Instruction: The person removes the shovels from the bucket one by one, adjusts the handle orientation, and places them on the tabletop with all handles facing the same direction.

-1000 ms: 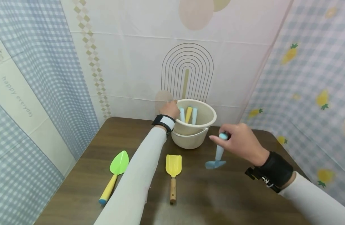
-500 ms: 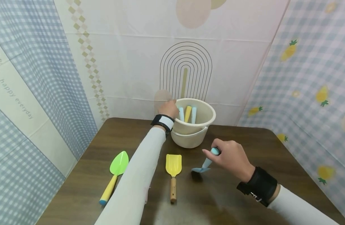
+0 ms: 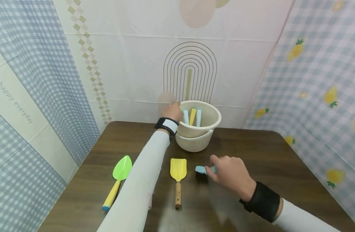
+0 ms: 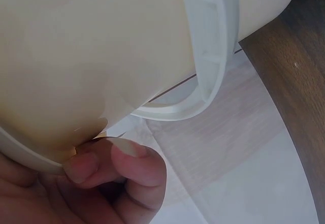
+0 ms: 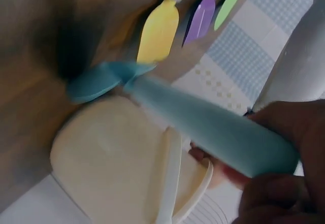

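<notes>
My left hand [image 3: 172,112] grips the left rim of a cream bucket [image 3: 191,144] at the back of the table. In the left wrist view its fingertips [image 4: 137,165] curl at the rim, near the white handle [image 4: 210,46]. Three tool handles, two light blue and one yellow [image 3: 192,116], stick up inside the bucket. My right hand [image 3: 232,175] holds a small blue hand hoe [image 3: 201,169] by its handle, in front of the bucket. The right wrist view shows the hoe's two-sided head [image 5: 104,79] close over the tabletop, pointing away from the palm.
A yellow shovel [image 3: 178,169] with a wooden handle lies mid-table, left of the hoe. Further left is a green trowel [image 3: 122,168] with a yellow handle. A purple shovel [image 5: 200,18] between them shows in the right wrist view. Patterned cloths hang around the table [image 3: 261,154].
My right hand has moved left and nearer, bringing the hoe beside the yellow shovel. The hoe has tipped from hanging nearly upright to lying almost level. My left hand stays at the bucket rim.
</notes>
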A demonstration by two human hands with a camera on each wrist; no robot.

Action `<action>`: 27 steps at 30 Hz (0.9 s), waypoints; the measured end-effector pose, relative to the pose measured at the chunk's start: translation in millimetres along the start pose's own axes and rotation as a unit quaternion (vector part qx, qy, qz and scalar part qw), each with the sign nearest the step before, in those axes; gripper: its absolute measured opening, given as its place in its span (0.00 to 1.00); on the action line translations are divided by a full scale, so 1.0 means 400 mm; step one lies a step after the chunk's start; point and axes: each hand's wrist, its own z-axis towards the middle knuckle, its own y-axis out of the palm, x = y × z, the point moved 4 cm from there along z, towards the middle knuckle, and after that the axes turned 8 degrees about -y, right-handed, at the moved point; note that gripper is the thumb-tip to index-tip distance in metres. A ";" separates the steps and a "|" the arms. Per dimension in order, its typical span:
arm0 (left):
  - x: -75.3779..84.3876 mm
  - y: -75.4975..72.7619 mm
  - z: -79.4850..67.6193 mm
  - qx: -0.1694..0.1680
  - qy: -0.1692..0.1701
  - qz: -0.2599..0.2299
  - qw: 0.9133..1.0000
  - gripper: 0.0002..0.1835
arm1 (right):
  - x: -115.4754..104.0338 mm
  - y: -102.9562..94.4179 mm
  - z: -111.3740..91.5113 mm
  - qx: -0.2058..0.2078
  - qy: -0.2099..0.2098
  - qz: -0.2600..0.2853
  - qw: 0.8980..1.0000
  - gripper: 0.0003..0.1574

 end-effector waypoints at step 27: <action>0.004 0.005 0.025 0.000 -0.010 0.004 1.000 0.29 | -0.058 0.135 -0.052 -0.282 0.119 0.146 0.941 0.21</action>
